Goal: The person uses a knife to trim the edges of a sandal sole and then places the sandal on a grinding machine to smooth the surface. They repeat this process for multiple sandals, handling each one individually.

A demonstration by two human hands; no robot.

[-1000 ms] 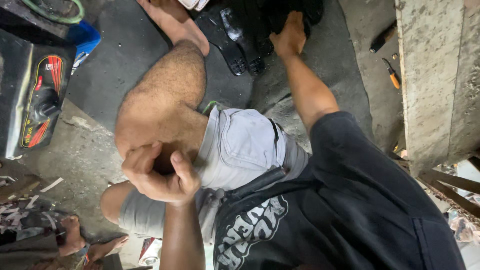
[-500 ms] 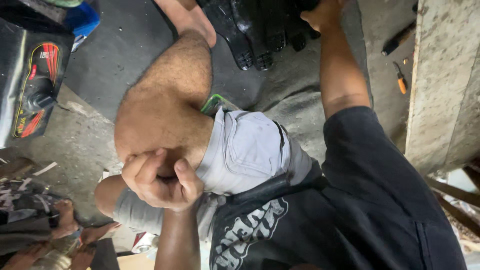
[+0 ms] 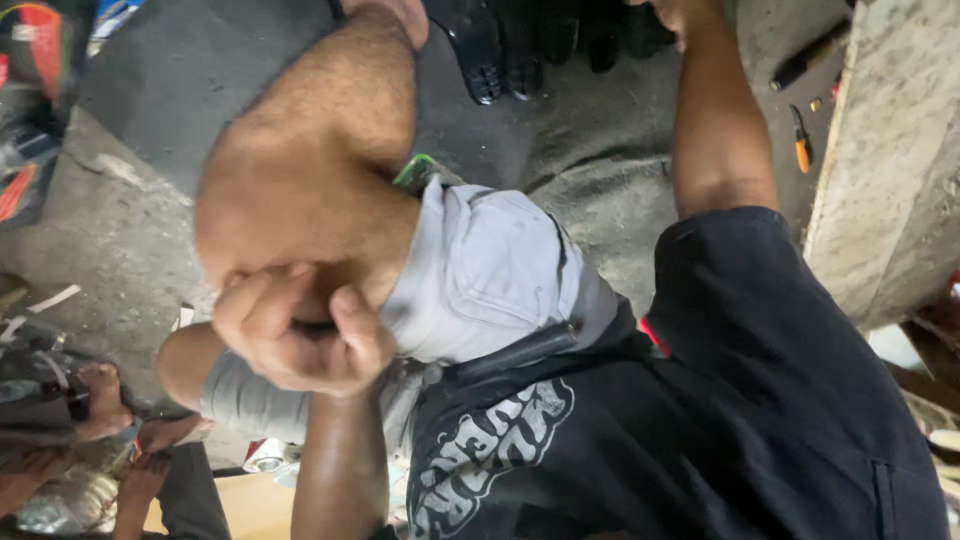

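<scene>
the left hand point(image 3: 298, 335) is curled into a loose fist against the bent knee point(image 3: 300, 200), thumb laid across the fingers, and nothing shows inside it beyond a dark gap. the right hand point(image 3: 680, 12) is stretched out at the top edge of the view, mostly cut off, so i cannot tell whether its fingers are spread or closed. it lies at the black treaded soles point(image 3: 500, 50), which sit on the grey floor point(image 3: 590, 120) just past the knee. as far as the view shows, the soles are not yet lifted, so the reach has met them and little else is done. a green object point(image 3: 422, 170) peeks from under the knee beside the grey shorts point(image 3: 490, 270). an orange-handled screwdriver point(image 3: 800, 140) lies near a concrete block point(image 3: 890, 170). at lower left another person's hand point(image 3: 100, 400) is well apart.
</scene>
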